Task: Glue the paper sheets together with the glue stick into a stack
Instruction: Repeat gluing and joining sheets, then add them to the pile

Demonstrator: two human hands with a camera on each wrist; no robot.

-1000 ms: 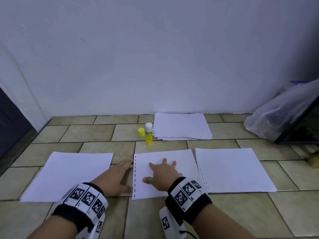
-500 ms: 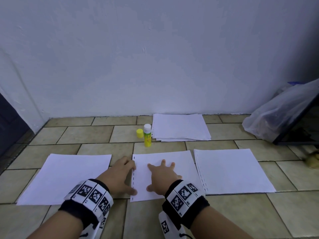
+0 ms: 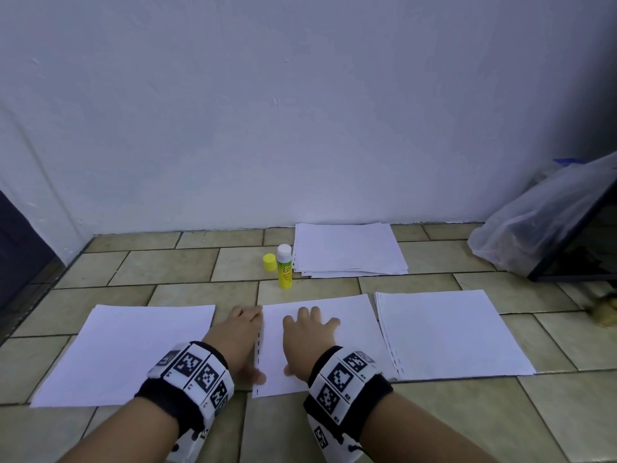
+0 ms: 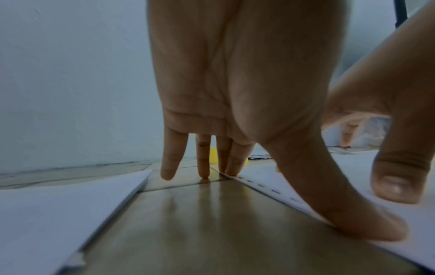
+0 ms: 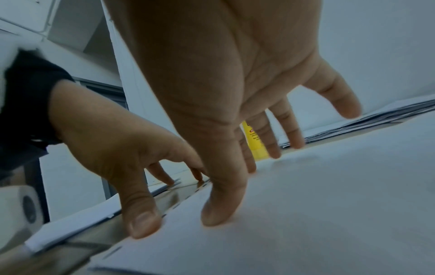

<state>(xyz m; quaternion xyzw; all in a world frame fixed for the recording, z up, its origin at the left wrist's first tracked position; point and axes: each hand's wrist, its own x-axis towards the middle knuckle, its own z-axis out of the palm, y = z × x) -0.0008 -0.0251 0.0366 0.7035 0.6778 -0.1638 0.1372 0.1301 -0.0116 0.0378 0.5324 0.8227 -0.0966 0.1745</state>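
Note:
A white middle sheet (image 3: 354, 329) with a perforated left edge lies on the tiled floor. My right hand (image 3: 307, 339) presses flat on its left part, fingers straight and slightly spread (image 5: 235, 93). My left hand (image 3: 240, 335) rests at the sheet's left edge, fingertips on the tile and thumb (image 4: 341, 214) on the paper's margin. The glue stick (image 3: 284, 267) stands uncapped behind the sheet, with its yellow cap (image 3: 269, 262) beside it. One more sheet (image 3: 127, 352) lies to the left, and a thin pile of sheets (image 3: 444, 332) to the right.
A stack of paper (image 3: 347, 248) lies against the white wall behind the glue stick. A clear plastic bag (image 3: 534, 235) and a dark frame (image 3: 574, 248) sit at the far right. A dark doorway (image 3: 20, 248) is at the left.
My right hand has slid slightly left on the middle sheet and its fingers have drawn closer together. The left hand stays at the sheet's left edge.

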